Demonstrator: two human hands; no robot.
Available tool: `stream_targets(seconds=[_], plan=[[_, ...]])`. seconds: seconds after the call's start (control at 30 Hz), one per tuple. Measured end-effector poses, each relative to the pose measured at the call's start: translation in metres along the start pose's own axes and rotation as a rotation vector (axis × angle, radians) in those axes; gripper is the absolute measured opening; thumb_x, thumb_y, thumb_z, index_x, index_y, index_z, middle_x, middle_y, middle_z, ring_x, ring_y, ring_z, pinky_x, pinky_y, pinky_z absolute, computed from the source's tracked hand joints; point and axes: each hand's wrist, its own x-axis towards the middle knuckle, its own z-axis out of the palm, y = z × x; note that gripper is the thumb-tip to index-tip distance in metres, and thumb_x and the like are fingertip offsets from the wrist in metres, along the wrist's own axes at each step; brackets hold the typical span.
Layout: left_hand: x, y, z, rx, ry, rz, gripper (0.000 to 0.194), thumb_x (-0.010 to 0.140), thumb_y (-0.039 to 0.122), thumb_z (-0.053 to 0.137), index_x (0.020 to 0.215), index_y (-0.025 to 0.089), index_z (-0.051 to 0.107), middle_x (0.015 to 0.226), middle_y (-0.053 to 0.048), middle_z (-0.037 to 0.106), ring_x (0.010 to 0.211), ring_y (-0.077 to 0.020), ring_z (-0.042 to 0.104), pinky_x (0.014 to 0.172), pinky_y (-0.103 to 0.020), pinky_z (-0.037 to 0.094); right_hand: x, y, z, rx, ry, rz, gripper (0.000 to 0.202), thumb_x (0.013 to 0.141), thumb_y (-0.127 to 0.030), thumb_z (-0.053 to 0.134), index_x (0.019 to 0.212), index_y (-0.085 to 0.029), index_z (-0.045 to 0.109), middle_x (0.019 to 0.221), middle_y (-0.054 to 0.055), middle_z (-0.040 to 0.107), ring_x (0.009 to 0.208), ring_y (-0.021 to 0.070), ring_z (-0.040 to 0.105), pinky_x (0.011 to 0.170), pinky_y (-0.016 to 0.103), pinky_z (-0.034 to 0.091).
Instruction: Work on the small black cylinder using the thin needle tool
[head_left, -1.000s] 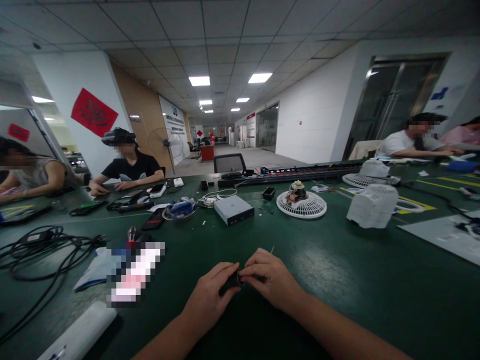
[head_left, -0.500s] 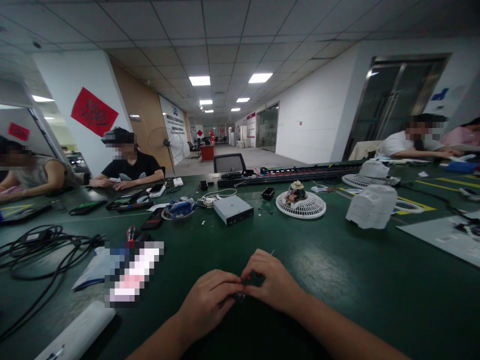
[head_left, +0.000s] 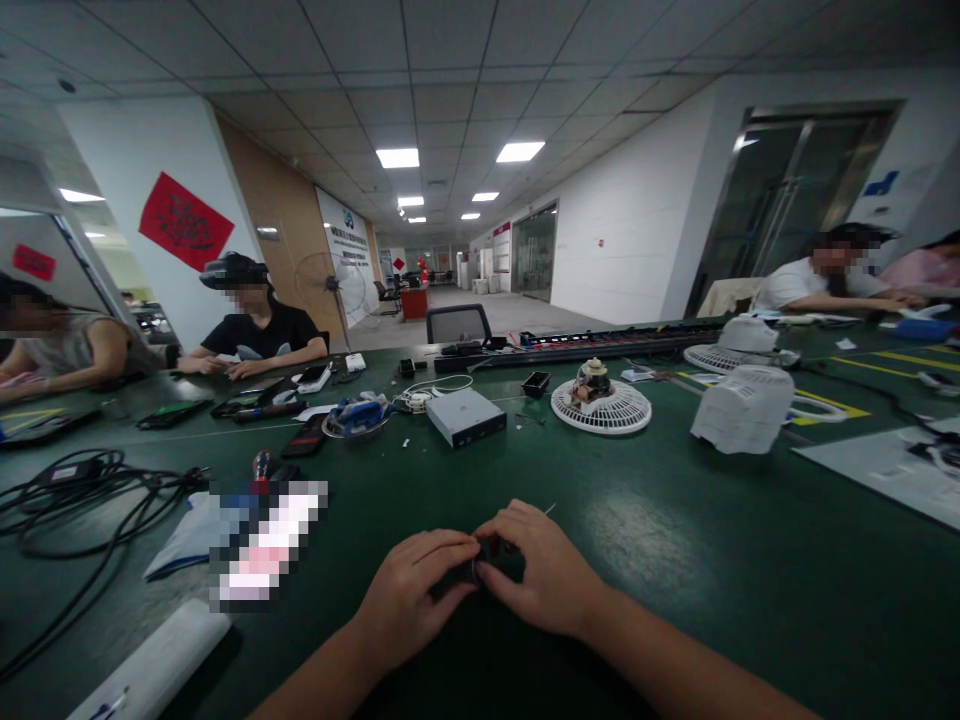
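Low over the green table, my left hand [head_left: 416, 590] and my right hand [head_left: 536, 570] meet at their fingertips. Between them they pinch a small dark object with a shiny edge [head_left: 475, 568]; fingers cover most of it, so its kind does not show. A thin metal tip [head_left: 551, 508] sticks out behind the right hand's knuckles, the rest of it hidden. Beyond the hands lies a silver optical drive [head_left: 466, 416] with a black front. To its right, a white round fan grille [head_left: 601, 412] carries an exposed motor [head_left: 591, 380].
At right stands a white plastic housing [head_left: 742, 410]. On the left lie black cables [head_left: 97, 490], a red-handled screwdriver [head_left: 261, 468], a plastic bag [head_left: 187, 540] and a long white case [head_left: 154, 660]. A small black box [head_left: 535, 384] sits further back. Co-workers sit across the table.
Both hands' fingertips have shifted slightly up and closer around the small object, which has turned so its shiny edge shows. The table items stay put.
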Motion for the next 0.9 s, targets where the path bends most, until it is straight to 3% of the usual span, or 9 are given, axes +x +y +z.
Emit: stream_targets(seconds=[0.13,0.2,0.3,0.43,0.53,0.7,0.8,0.9], plan=[[0.002,-0.005,0.000,0.005,0.047,-0.180,0.034,0.085,0.013,0.067,0.117,0.023,0.065,0.113,-0.007,0.072,0.103,-0.0224,0.069,0.092,-0.038,0.057,0.000,0.005,-0.002,0.048,0.047,0.023,0.049,0.079,-0.010,0.060,0.127,-0.018,0.053,0.117,0.011,0.061,0.106,0.0253,0.057,0.093,0.042,0.047],[0.003,-0.008,0.001,0.024,0.062,-0.278,0.036,0.083,0.011,0.068,0.116,0.024,0.066,0.113,-0.006,0.071,0.104,-0.0232,0.068,0.094,-0.041,0.056,0.001,0.010,-0.004,0.046,0.109,0.025,0.038,0.084,-0.006,0.052,0.120,-0.019,0.057,0.120,0.011,0.059,0.112,0.0244,0.055,0.098,0.043,0.045],[0.003,-0.011,0.004,0.022,0.083,-0.389,0.037,0.081,0.010,0.069,0.116,0.025,0.066,0.112,-0.004,0.071,0.105,-0.0231,0.067,0.094,-0.042,0.056,0.003,0.018,-0.009,0.052,0.181,0.002,0.021,0.096,-0.014,0.047,0.104,-0.022,0.065,0.123,0.010,0.056,0.116,0.0236,0.053,0.099,0.042,0.044],[0.002,-0.013,0.007,-0.020,0.103,-0.466,0.039,0.082,0.012,0.068,0.119,0.025,0.065,0.112,-0.004,0.071,0.102,-0.0228,0.068,0.092,-0.042,0.056,0.005,0.023,-0.013,0.096,0.295,0.078,0.020,0.099,-0.032,0.049,0.098,-0.023,0.067,0.098,0.007,0.060,0.092,0.0219,0.059,0.081,0.036,0.048],[0.000,-0.013,0.009,-0.047,0.071,-0.508,0.046,0.081,0.015,0.068,0.125,0.025,0.062,0.115,-0.005,0.070,0.106,-0.0239,0.067,0.096,-0.044,0.054,0.005,0.026,-0.011,0.297,0.332,0.154,0.030,0.100,-0.042,0.046,0.093,-0.021,0.065,0.082,0.003,0.061,0.076,0.0190,0.060,0.069,0.031,0.047],[-0.001,-0.011,0.012,-0.064,0.023,-0.556,0.052,0.079,0.016,0.071,0.129,0.026,0.060,0.115,-0.004,0.071,0.108,-0.0240,0.066,0.099,-0.043,0.051,0.004,0.031,-0.002,0.513,0.316,0.187,0.032,0.098,-0.048,0.049,0.098,-0.020,0.065,0.080,0.003,0.065,0.075,0.0190,0.063,0.069,0.030,0.048],[-0.001,-0.010,0.011,-0.068,0.019,-0.546,0.050,0.079,0.018,0.071,0.128,0.026,0.061,0.115,-0.003,0.071,0.107,-0.0236,0.066,0.097,-0.043,0.052,0.005,0.032,0.000,0.465,0.223,0.193,0.028,0.098,-0.044,0.051,0.100,-0.020,0.066,0.082,0.003,0.068,0.077,0.0193,0.065,0.072,0.030,0.048],[-0.001,-0.010,0.010,-0.065,0.021,-0.547,0.047,0.081,0.019,0.071,0.127,0.027,0.061,0.116,-0.003,0.071,0.106,-0.0235,0.067,0.096,-0.043,0.053,0.007,0.032,-0.001,0.419,0.214,0.197,0.028,0.098,-0.042,0.051,0.092,-0.020,0.065,0.080,0.003,0.068,0.076,0.0185,0.064,0.071,0.029,0.047]])
